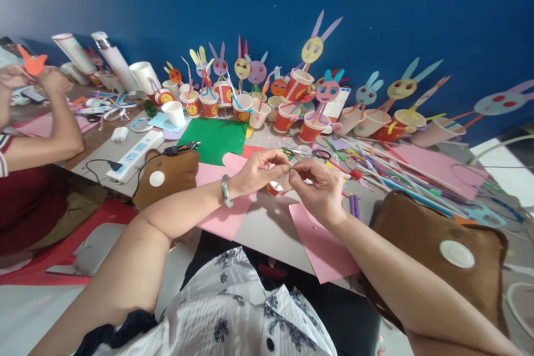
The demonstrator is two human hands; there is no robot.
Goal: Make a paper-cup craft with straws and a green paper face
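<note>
My left hand, with a green bangle on its wrist, and my right hand meet over the table, both with fingers pinched. Between their fingertips runs a thin straw-like piece that I cannot name for sure. Just below the fingers sits a small red-and-white paper cup, partly hidden by my hands. Pink paper sheets lie under my wrists on the grey table.
Several paper-cup rabbits with paper ears line the blue wall. Loose coloured straws, scissors, a green sheet, a power strip and two brown plush pads crowd the table. Another person's hands hold orange paper at left.
</note>
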